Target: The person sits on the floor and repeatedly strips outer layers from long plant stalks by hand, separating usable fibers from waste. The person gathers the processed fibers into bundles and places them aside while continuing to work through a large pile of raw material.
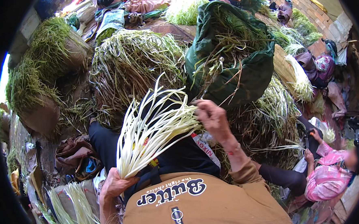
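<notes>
My left hand is closed around the lower ends of a bundle of long, pale white-green vegetable stalks, possibly blanched chives. The stalks fan up and to the right above my lap. At their upper right end is my right hand, fingers curled near the stalk tips. Blur hides whether those fingers pinch anything. Just beyond it stands a green mesh sack full of dry leaves and plant scraps. Ahead of my left leg lies a heap of uncleaned green stalks.
A similar heap lies to the right, beside a co-worker in pink with a blade and stalks. Pale stalk bundles rest at lower left. Leafy bundles stand at far left. Other people sit farther back.
</notes>
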Motion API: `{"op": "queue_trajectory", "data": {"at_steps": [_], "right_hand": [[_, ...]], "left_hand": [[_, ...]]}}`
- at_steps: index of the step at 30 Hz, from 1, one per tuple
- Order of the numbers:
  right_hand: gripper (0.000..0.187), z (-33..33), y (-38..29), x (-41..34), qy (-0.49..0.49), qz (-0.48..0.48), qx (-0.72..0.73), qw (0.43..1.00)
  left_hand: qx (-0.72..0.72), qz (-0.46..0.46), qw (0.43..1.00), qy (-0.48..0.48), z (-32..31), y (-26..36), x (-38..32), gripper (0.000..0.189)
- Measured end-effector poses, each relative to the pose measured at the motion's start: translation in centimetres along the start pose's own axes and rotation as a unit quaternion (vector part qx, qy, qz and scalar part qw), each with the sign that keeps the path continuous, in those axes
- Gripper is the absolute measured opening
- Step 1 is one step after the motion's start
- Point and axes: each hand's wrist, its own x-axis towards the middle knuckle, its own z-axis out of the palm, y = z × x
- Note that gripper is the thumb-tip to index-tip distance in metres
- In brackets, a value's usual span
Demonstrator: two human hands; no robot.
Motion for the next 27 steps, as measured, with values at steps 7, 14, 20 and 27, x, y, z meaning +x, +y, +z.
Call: {"op": "queue_trajectory", "data": {"at_steps": [7, 14, 20, 27], "right_hand": [[0.015, -1.7, 3.4, -5.2, -0.212, 0.003, -0.155, 0.965], [0.029, -6.2, 6.8, -5.5, -0.013, 0.169, -0.259, 0.951], [0.013, -2.2, 2.0, -3.2, -0.039, 0.000, -0.080, 0.996], [0.021, 0.3, -1.0, -4.4, -0.433, 0.094, 0.040, 0.896]], "left_hand": [[0.101, -0.018, 0.993, 0.058, -4.5, 0.6, -4.7, 0.026], [0.090, -0.084, 0.990, 0.072, -4.8, -3.0, -4.9, 0.027], [0.109, -0.020, 0.992, 0.059, -3.9, -2.2, -4.7, 0.030], [0.098, -0.003, 0.993, 0.067, -3.1, -2.5, -4.4, 0.031]]}}
